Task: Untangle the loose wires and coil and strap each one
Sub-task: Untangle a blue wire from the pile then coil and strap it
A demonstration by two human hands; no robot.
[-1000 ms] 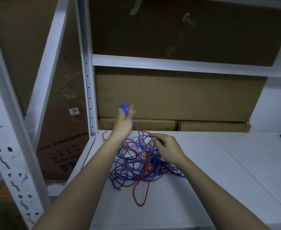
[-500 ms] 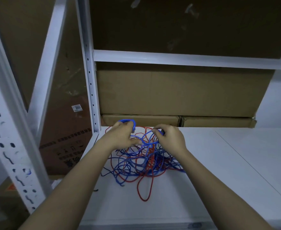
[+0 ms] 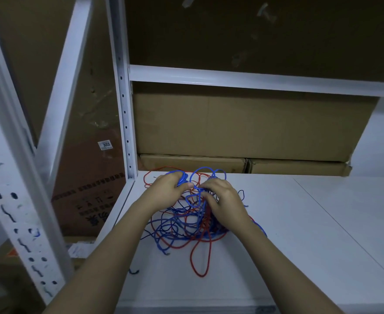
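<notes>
Under both hands: white worktop [image 3: 299, 223]. Behind the fingers: stacked cardboard boxes [image 3: 243, 125], shelf upright [image 3: 124, 114]. Beneath and toward the wearer: tangle of blue and red wires [image 3: 186, 225], still knotted, none strapped. Left hand [image 3: 166, 191], lowered since a second ago from a raised position, fingers curled around a small blue coil [image 3: 182, 179]. Right hand [image 3: 222, 200], fingers pinching blue strands. Judgement: coiling of blue wire begun; crossing red loops obstruct the feed.
</notes>
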